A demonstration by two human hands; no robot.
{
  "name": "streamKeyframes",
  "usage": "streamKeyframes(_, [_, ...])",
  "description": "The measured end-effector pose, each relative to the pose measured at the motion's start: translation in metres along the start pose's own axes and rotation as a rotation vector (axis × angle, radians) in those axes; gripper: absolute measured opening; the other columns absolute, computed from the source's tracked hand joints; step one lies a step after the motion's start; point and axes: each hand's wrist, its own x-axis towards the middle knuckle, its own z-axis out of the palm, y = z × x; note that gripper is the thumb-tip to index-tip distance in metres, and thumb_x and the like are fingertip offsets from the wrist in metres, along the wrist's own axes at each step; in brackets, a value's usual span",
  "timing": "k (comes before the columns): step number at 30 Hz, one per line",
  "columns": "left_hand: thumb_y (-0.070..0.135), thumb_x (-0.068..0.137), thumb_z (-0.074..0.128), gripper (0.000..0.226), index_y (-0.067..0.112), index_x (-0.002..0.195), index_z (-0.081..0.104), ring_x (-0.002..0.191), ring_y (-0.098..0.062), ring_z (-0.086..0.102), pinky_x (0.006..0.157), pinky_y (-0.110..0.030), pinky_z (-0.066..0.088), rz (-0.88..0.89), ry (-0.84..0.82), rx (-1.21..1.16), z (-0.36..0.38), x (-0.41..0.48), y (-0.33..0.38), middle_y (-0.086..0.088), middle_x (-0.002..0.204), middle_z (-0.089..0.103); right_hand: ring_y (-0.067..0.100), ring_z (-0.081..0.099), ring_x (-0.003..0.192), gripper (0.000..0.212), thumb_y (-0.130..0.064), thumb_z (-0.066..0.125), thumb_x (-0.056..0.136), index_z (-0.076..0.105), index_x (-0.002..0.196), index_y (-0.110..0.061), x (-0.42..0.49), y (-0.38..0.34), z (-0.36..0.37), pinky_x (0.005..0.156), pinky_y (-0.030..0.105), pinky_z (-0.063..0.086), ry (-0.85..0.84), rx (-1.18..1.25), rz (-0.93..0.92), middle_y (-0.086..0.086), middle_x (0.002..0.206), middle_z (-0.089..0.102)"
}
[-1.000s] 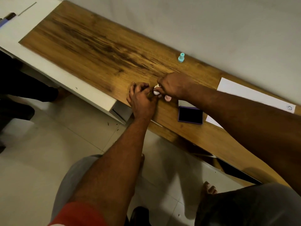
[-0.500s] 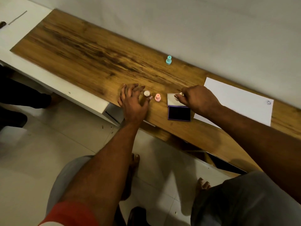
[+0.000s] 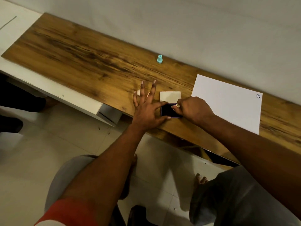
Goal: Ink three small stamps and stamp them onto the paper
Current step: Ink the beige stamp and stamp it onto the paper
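A purple ink pad [image 3: 167, 110] lies open near the table's front edge, its pale lid [image 3: 170, 96] folded back. My right hand [image 3: 193, 110] is shut on a small pale stamp [image 3: 177, 105] and presses it onto the pad's dark ink. My left hand [image 3: 146, 105] lies spread, its thumb and forefinger bracing the pad's left side. A white stamp cap [image 3: 138, 92] peeks out behind my left fingers; the pink stamp is hidden by them. A teal stamp [image 3: 160, 59] stands far back near the wall. White paper [image 3: 228, 101] lies to the right, with one round print [image 3: 257, 96] at its far corner.
The wooden table [image 3: 81, 54] runs along a grey wall. A white shelf [image 3: 48, 90] juts out below its left front edge. Tiled floor, my knees and bare feet show beneath.
My right hand moved from the pad's lid down onto the ink with the stamp. My left hand slid right from the two small stamps and now steadies the pad.
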Motion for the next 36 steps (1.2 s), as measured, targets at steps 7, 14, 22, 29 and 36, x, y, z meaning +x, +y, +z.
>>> streamKeyframes(7, [0.089,0.079,0.057,0.067,0.048,0.131,0.070,0.158,-0.045,-0.026,0.122,-0.073,-0.008,-0.072,-0.012,-0.093,0.006,-0.002,-0.001,-0.006,0.179,-0.010,0.018,0.045,0.053,0.047,-0.055,0.041,0.103,0.062,0.083,-0.017,0.005,-0.006,-0.070,0.050,0.021,0.019,0.662,0.062,0.020,-0.001,0.064,0.053])
streamKeyframes(14, [0.090,0.076,0.060,0.067,0.052,0.129,0.069,0.159,-0.045,-0.026,0.122,-0.070,-0.009,-0.095,-0.002,-0.092,0.010,-0.002,-0.002,-0.003,0.179,-0.012,0.027,0.071,0.101,0.045,-0.050,0.039,0.108,0.058,0.130,-0.015,-0.002,-0.024,0.035,0.081,0.035,0.057,0.026,-0.028,0.150,0.009,0.122,0.070])
streamKeyframes(22, [0.088,0.075,0.060,0.068,0.047,0.128,0.072,0.158,-0.045,-0.027,0.122,-0.073,-0.008,-0.101,-0.020,-0.166,0.001,-0.002,0.004,-0.006,0.179,-0.008,0.027,0.071,0.096,0.043,-0.050,0.045,0.106,0.061,0.125,-0.015,0.007,-0.019,0.043,0.073,0.033,0.053,0.024,-0.059,0.151,0.009,0.116,0.071])
streamKeyframes(29, [0.082,0.072,0.069,0.066,0.043,0.125,0.071,0.157,-0.040,-0.032,0.123,-0.070,-0.011,-0.106,-0.113,-0.111,-0.006,0.008,0.008,-0.001,0.179,-0.010,0.025,0.070,0.101,0.051,-0.056,0.038,0.106,0.063,0.126,-0.016,0.006,-0.011,0.029,0.084,0.033,0.053,0.008,0.099,0.132,0.008,0.121,0.071])
streamKeyframes(36, [0.088,0.076,0.056,0.085,0.041,0.148,0.060,0.161,-0.038,-0.024,0.125,-0.070,-0.008,0.022,-0.100,-0.005,-0.008,0.017,0.019,0.002,0.179,-0.004,0.041,0.067,0.079,0.054,-0.055,0.039,0.106,0.061,0.079,-0.014,-0.041,0.103,0.008,0.066,0.037,0.042,0.415,0.309,0.421,0.017,0.077,0.070])
